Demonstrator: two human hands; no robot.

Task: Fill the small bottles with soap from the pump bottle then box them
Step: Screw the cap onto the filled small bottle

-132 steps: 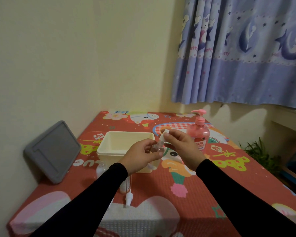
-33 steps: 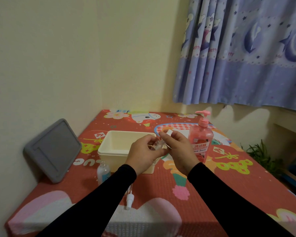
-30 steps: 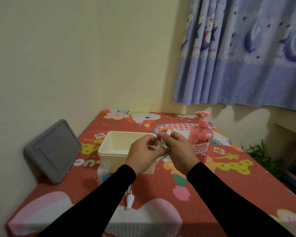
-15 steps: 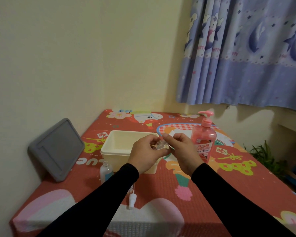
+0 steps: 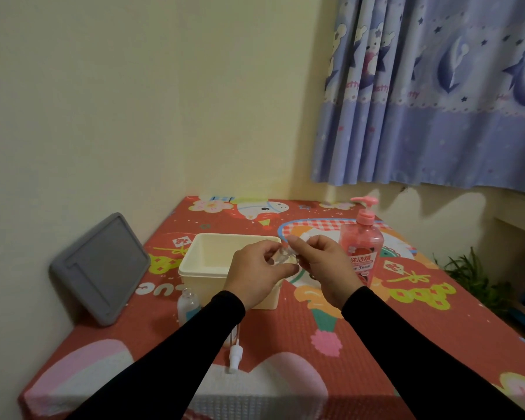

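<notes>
Two hands show at the frame's centre, the left hand (image 5: 256, 272) and the right hand (image 5: 326, 265), with one small clear bottle (image 5: 281, 258) between them. A second small bottle (image 5: 188, 304) stands lower left of the one cream box (image 5: 200, 265), and one loose white pump cap (image 5: 235, 357) lies at lower centre. There is one pink pump bottle (image 5: 362, 247) right of centre, one grey lid (image 5: 99, 268) at the left and one blue curtain (image 5: 437, 95) at the upper right.

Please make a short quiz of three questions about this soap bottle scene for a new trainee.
1. True or false: the cream box has its lid on.
2. Which hand grips the small clear bottle: A the left hand, B the right hand?
3. On which side of the box does the pink pump bottle stand?

Key: 1 false, the box is open. 2 A; the right hand pinches a white cap. 3 right.
</notes>
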